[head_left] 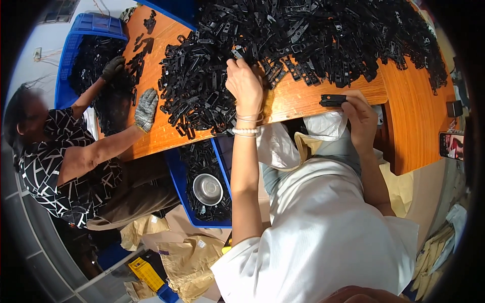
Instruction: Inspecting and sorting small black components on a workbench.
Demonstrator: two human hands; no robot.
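A broad heap of small black plastic parts [303, 35] covers the back of the wooden table. My left hand [245, 86] reaches into its near edge, fingers bent together around one black part [238, 52] that pokes out past the fingertips. Beads and thin bands circle that wrist. Over the table's front edge, at the right, my right hand [361, 118] pinches a short stack of slotted black clips [333, 100] between thumb and fingers. How many clips lie in the stack is hard to tell.
At the left, a person in grey gloves [146, 108] handles parts beside a blue crate [76, 30]. Below the table edge, another blue crate [189, 214] holds parts and a metal bowl [207, 189]. A phone [451, 145] stands at the far right. Brown paper bags [189, 262] lie below.
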